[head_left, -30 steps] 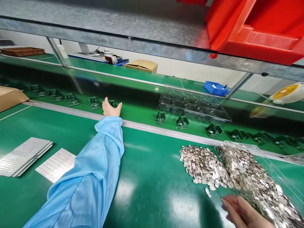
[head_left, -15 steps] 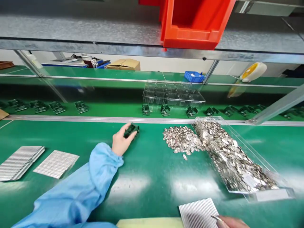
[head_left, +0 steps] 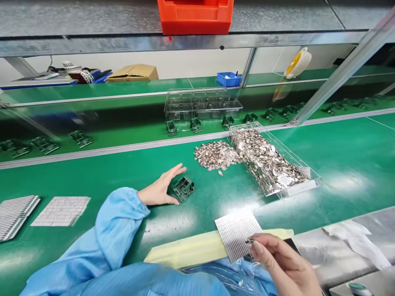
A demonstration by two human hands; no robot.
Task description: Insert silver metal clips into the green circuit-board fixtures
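A green circuit board (head_left: pixel 184 188) lies on the green tabletop, just right of my left hand (head_left: pixel 161 188). That hand has its thumb and fingers spread around the board's left side, holding nothing. At the lower right, my right hand (head_left: pixel 279 257) pinches a small dark metal piece (head_left: pixel 249 241) between thumb and fingertip. Beneath that piece is a ribbed white sheet (head_left: pixel 236 230), which overlaps a pale yellow strip (head_left: pixel 188 248). A pile of small silvery metal parts (head_left: pixel 216 155) sits beyond, beside a clear tray (head_left: pixel 291 190) full of more parts.
Striped sheets (head_left: pixel 17 213) and a single sheet (head_left: pixel 61 211) lie at the left. Several circuit boards line the belt (head_left: pixel 132 133) behind, near a clear blister tray (head_left: pixel 202 102). A red bin (head_left: pixel 196 22) hangs over the shelf edge; a metal post (head_left: pixel 336 70) slants at the right.
The circuit board has come nearer on the tabletop, and my left hand has let go of it. My right hand has come further into view over the ribbed sheet. The view has shifted right.
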